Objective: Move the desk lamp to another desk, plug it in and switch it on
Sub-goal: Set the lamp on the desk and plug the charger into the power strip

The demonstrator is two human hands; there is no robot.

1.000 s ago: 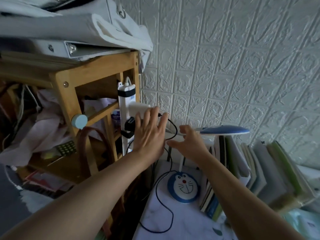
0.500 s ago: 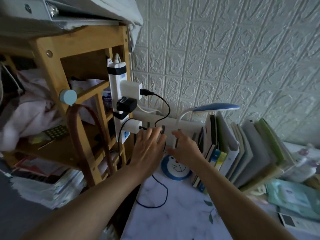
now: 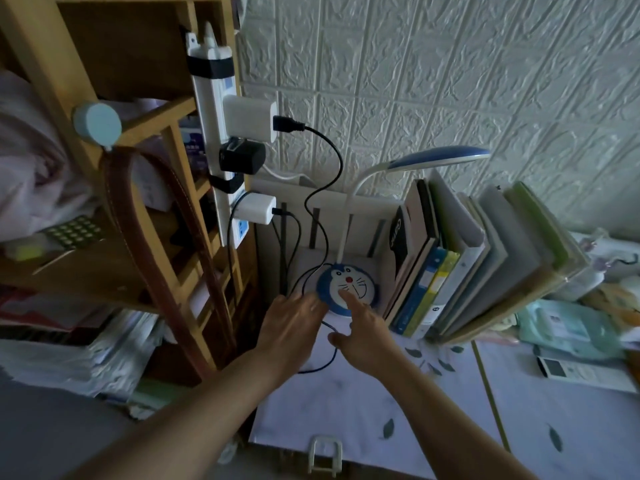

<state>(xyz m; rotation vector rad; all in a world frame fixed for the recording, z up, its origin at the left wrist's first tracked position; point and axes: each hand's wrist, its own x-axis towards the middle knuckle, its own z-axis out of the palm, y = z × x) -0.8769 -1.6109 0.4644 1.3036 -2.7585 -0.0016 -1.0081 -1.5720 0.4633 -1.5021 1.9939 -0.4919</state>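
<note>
Surface: desk [image 3: 363,403] stood against a tiled wall.
Lamp [image 3: 349,284]: unlit.
Right hand [image 3: 363,336]: forefinger extended onto lamp base.
Left hand [image 3: 294,320]: open, flat beside base.

Head view; close, facing forward-down

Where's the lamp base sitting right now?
In the head view, the lamp base sits centre frame on the desk, left of the row of books, below the power strip, with the right hand touching it.
</note>
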